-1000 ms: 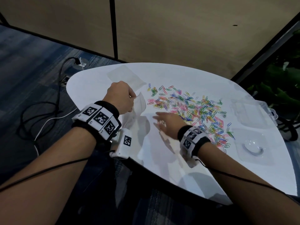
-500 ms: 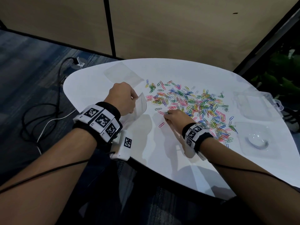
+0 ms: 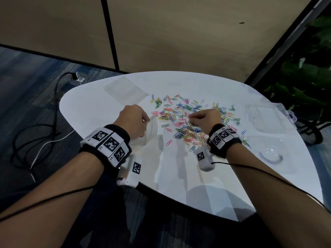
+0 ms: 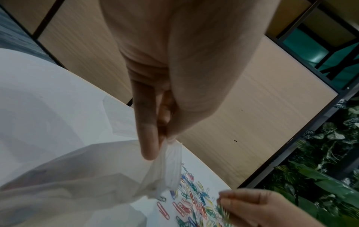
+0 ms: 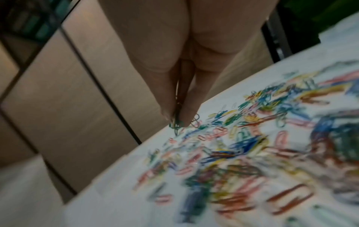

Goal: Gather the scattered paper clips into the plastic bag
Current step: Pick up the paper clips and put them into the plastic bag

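Coloured paper clips (image 3: 186, 120) lie scattered over the middle of the white table (image 3: 100, 106). My left hand (image 3: 134, 120) pinches the rim of a thin clear plastic bag (image 3: 152, 129) at the pile's left edge; in the left wrist view the bag (image 4: 108, 176) hangs from my fingertips (image 4: 149, 147) down to the table. My right hand (image 3: 202, 117) is over the pile, its fingers (image 5: 174, 107) pinched on a small bunch of clips (image 5: 175, 124), mostly green. That bunch sits just above the scattered clips (image 5: 233, 153).
A second flat clear bag (image 3: 125, 88) lies at the table's far left. Clear plastic boxes (image 3: 265, 115) and a clear lid (image 3: 270, 153) sit at the right. Cables (image 3: 35, 136) run on the floor to the left; plants (image 3: 304, 86) stand to the right.
My right hand moved from the table near the bag rightward into the pile and closed its fingers on some clips. My left hand kept its hold on the bag.
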`<state>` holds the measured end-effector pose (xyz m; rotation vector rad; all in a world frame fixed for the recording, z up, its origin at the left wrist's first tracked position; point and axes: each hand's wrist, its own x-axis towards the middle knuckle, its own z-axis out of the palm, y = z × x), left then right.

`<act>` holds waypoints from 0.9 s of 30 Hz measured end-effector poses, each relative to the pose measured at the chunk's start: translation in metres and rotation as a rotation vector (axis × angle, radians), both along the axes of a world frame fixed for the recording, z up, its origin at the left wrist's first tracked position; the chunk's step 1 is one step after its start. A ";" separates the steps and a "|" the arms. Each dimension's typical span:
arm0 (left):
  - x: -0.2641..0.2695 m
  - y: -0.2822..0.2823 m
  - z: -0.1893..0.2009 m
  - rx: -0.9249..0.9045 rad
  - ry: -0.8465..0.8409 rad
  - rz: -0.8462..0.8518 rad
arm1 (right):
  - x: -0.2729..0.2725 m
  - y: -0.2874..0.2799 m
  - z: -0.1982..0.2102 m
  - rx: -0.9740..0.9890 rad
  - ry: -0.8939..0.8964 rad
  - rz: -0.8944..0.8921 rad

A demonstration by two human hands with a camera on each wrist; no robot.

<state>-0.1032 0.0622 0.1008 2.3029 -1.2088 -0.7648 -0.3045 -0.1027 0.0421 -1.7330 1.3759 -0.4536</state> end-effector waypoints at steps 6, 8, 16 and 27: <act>-0.008 -0.002 -0.007 -0.030 0.043 -0.023 | 0.032 0.044 0.032 0.482 -0.630 -0.052; -0.010 -0.003 -0.008 -0.058 0.049 -0.007 | 0.045 0.063 0.029 0.554 -0.642 -0.026; -0.020 0.000 -0.011 -0.138 0.113 -0.014 | 0.068 0.093 0.003 0.271 -0.247 0.061; -0.009 0.001 -0.009 -0.157 0.067 0.001 | 0.076 0.084 0.034 0.101 0.044 0.486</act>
